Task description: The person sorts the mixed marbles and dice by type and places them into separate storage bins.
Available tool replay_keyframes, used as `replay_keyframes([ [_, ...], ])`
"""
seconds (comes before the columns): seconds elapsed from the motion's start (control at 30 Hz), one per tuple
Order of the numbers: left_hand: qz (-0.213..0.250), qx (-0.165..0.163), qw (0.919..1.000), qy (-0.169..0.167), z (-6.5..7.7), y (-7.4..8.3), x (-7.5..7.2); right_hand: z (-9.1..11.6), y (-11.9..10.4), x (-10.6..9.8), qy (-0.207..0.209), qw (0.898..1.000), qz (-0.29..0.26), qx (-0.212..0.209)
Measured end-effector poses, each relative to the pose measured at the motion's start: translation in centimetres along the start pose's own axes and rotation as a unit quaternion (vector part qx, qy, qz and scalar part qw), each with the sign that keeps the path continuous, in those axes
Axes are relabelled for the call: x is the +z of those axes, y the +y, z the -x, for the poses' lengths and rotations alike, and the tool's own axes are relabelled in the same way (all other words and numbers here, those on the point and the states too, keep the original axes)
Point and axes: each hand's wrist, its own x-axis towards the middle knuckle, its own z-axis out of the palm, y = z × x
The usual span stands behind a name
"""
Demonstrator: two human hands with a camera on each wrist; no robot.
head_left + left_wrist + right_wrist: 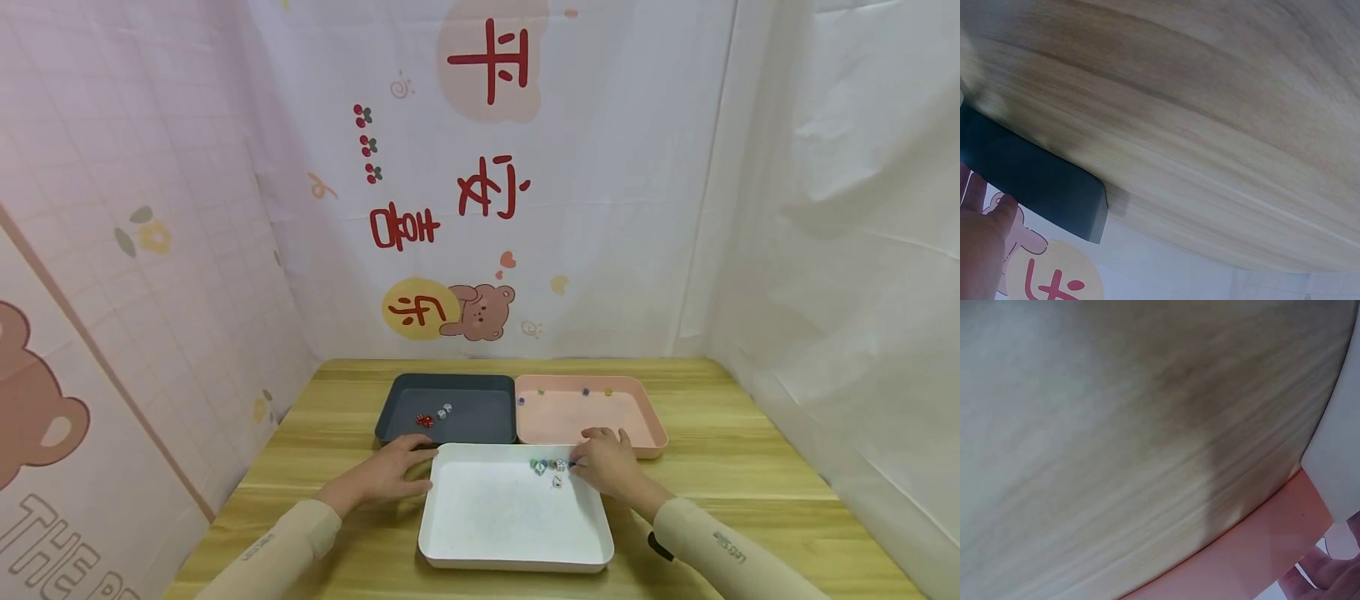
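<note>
White tray [510, 521]: smooth, plastic-looking. Tabletop [757, 479]: smooth wood grain. Backdrop [615, 208]: creased, matt cloth.

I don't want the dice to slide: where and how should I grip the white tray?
Likely best: grip the white tray midway along its left and right sides, coming from both sides at once, level. It is wide and shallow with raised sides, the dark tray and pink tray crowd its far edge, and dice lie loose inside.

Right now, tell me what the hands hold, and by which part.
The left hand holds nothing; whether the right hand pinches the small blue piece beside it cannot be told.
</note>
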Motion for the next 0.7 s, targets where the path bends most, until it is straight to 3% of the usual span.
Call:
replay_keyframes([
  [0.3,0.005,-0.005,1.0000,-0.002,0.17,0.05,-0.10,-0.36,-0.51,0.13,-0.012,1.000,0.002,0.025],
  [0.7,-0.006,-0.001,1.0000,0.001,-0.05,0.05,0.01,-0.56,-0.93,-0.63,-0.022,0.999,-0.022,0.023],
])
